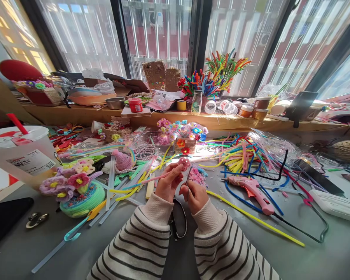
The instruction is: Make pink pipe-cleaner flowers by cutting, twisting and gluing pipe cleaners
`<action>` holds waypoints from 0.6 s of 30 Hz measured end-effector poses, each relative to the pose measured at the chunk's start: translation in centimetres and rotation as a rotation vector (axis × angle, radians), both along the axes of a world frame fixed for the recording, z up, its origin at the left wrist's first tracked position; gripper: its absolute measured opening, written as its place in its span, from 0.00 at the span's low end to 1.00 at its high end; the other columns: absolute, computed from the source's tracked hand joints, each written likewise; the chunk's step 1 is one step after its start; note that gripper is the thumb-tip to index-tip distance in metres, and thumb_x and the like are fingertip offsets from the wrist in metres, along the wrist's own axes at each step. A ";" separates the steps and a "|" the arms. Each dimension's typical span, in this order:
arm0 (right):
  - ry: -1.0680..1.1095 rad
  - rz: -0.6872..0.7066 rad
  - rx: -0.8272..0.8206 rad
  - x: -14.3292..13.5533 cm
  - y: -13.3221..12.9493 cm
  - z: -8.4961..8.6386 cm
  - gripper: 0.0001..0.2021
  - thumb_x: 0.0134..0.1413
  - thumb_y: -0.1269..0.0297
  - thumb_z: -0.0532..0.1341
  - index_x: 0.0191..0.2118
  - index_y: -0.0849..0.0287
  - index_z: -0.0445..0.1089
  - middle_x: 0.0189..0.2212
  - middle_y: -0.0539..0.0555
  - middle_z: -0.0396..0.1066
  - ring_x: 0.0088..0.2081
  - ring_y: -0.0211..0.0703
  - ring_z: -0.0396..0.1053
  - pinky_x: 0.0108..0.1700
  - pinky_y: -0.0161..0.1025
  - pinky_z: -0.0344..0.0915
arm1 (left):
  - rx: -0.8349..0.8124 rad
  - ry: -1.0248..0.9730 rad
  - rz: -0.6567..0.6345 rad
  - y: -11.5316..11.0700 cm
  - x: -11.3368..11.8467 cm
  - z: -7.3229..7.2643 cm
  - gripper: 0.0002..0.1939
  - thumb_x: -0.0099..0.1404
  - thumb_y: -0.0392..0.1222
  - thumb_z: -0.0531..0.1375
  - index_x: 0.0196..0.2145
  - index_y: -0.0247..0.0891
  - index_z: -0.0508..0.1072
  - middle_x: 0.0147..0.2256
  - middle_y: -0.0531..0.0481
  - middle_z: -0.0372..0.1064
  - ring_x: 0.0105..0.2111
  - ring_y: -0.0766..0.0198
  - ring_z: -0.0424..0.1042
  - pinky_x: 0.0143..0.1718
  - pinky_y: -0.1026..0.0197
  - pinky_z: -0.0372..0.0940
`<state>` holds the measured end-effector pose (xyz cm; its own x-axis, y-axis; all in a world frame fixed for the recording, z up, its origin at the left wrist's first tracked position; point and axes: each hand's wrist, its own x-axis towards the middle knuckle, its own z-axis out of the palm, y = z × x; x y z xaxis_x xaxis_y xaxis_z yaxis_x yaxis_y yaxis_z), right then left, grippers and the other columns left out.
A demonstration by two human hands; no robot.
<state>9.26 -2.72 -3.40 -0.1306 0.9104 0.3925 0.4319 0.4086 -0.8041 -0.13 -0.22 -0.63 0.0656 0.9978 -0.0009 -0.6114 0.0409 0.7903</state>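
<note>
My left hand (167, 182), in a striped sleeve, pinches a small pink pipe-cleaner flower (184, 161) just above the table's middle. A pink stem (154, 179) runs out to the left from behind these fingers. My right hand (195, 194) is closed around a small pair of scissors (188, 175). Their narrow blades point up beside the flower; whether they touch it I cannot tell. Behind the right hand lies a heap of pink fuzzy clippings (198, 175). A dark looped object (181, 221) lies between my wrists.
On the right are a pink glue gun (255, 190), a yellow pipe cleaner (259, 219) and a coloured pipe-cleaner pile (245, 155). Glue sticks (111, 190), a green pot with fuzzy flowers (83, 200) and a drink cup (32, 155) stand or lie left. Behind, a decorated flower box (185, 146).
</note>
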 end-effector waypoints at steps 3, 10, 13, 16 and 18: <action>-0.018 -0.008 0.005 0.0 0.0 -0.1 0.28 0.43 0.41 0.39 0.17 0.60 0.60 0.11 0.47 0.54 0.16 0.33 0.54 0.20 0.31 0.51 | -0.004 -0.003 0.008 0.1 0.0 -0.2 0.09 0.44 0.37 0.61 0.27 0.35 0.68 0.22 0.56 0.63 0.18 0.77 0.59 0.18 0.73 0.55; -0.011 -0.071 0.029 0.3 0.0 0.2 0.23 0.45 0.46 0.45 0.12 0.59 0.55 0.11 0.48 0.60 0.15 0.31 0.54 0.19 0.30 0.51 | -0.003 -0.026 0.007 0.1 0.0 -0.1 0.10 0.44 0.37 0.61 0.27 0.35 0.68 0.22 0.56 0.62 0.18 0.78 0.59 0.18 0.72 0.55; 0.023 -0.085 0.040 0.4 -0.1 0.3 0.23 0.46 0.48 0.46 0.12 0.59 0.55 0.10 0.47 0.59 0.14 0.30 0.52 0.18 0.30 0.49 | 0.006 -0.019 -0.006 0.1 0.0 -0.1 0.09 0.45 0.37 0.60 0.27 0.35 0.68 0.21 0.56 0.62 0.17 0.77 0.59 0.17 0.73 0.54; 0.010 -0.068 0.028 0.4 -0.3 0.4 0.23 0.46 0.48 0.46 0.12 0.60 0.58 0.10 0.47 0.55 0.14 0.30 0.51 0.18 0.30 0.48 | 0.016 -0.020 0.003 0.0 0.0 -0.1 0.08 0.44 0.37 0.60 0.26 0.35 0.68 0.20 0.57 0.61 0.17 0.77 0.58 0.17 0.72 0.54; -0.009 -0.044 0.023 0.4 -0.4 0.5 0.25 0.46 0.47 0.45 0.13 0.61 0.60 0.10 0.46 0.54 0.15 0.31 0.51 0.18 0.30 0.48 | 0.022 -0.020 0.009 0.0 0.1 -0.1 0.08 0.43 0.37 0.61 0.26 0.35 0.69 0.19 0.57 0.61 0.17 0.78 0.58 0.17 0.72 0.54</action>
